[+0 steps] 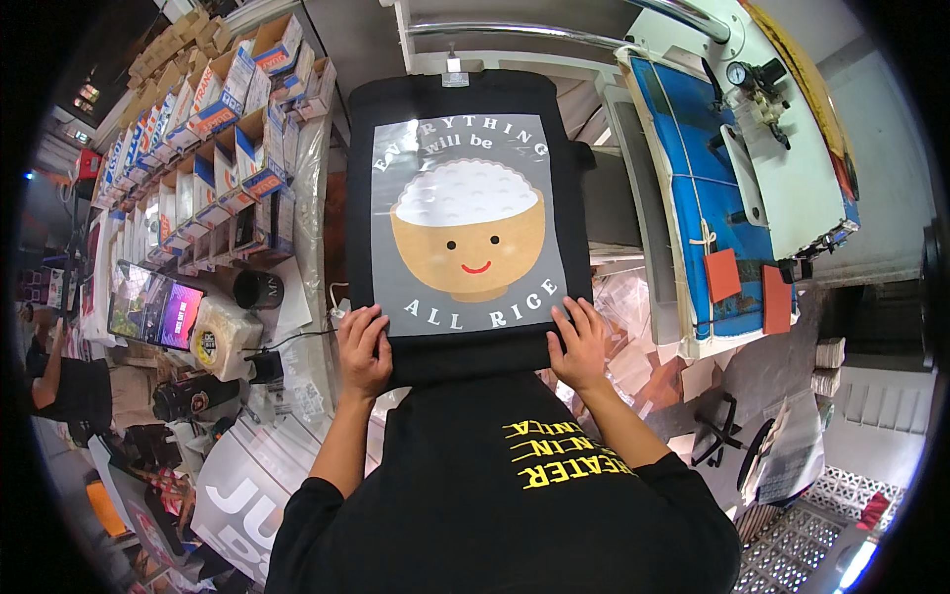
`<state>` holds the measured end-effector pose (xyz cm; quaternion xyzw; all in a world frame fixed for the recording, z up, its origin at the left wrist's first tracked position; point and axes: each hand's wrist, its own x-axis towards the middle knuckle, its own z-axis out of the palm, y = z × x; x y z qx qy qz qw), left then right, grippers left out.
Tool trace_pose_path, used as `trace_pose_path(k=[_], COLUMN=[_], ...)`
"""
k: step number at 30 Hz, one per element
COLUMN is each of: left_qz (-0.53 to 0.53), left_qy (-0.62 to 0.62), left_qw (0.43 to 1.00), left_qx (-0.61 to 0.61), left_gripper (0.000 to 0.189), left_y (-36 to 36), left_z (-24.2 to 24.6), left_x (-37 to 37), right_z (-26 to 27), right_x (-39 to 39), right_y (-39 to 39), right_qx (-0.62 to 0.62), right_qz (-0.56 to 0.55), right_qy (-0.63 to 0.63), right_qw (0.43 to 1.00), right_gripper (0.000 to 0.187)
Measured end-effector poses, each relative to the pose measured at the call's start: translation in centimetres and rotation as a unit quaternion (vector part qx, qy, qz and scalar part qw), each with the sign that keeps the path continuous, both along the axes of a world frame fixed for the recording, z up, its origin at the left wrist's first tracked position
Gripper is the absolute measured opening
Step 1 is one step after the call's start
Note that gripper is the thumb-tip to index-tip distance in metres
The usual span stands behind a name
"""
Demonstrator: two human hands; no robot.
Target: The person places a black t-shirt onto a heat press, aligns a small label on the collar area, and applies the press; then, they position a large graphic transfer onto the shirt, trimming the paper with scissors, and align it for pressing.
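A black T-shirt [475,356] lies spread over a flat platen in front of me. On it sits a clear-looking transfer sheet [393,282], printed with a smiling rice bowl [467,230] and white lettering. My left hand [364,353] rests at the sheet's lower left corner, its fingertips on the black cloth. At the opposite lower corner, the fingertips of my right hand [579,345] touch the shirt and the sheet's edge. Neither hand appears to grip anything; the undersides of the fingers are hidden. The shirt's neck label [455,79] shows at the far end.
To the right stands a pneumatic heat press [787,193] with a blue pad [675,148] and a pressure gauge [736,73]. Cardboard bins [215,163] crowd the left, above a tablet [154,304], tape roll [210,343] and black mug [257,289]. Another person [70,386] is far left.
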<state>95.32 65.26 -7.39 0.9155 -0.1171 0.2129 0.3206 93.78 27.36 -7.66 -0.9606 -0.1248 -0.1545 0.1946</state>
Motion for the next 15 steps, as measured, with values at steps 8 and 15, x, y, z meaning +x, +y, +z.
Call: trace_pose_path(k=[8,15], left_qz=[0.013,0.004], left_qy=[0.005,0.102], left_qw=[1.0,0.993], left_qx=[0.001,0.066], left_gripper=[0.03,0.026], left_y=[-0.3,1.9], left_z=[0.4,1.8], left_x=[0.1,6.6], right_z=[0.9,2.1], right_x=[0.3,8.3], right_y=[0.3,-2.1], right_qx=[-0.009,0.13], right_qz=[0.003,-0.111], right_qy=[0.003,0.039], right_qw=[1.0,0.984], right_gripper=[0.041,0.021])
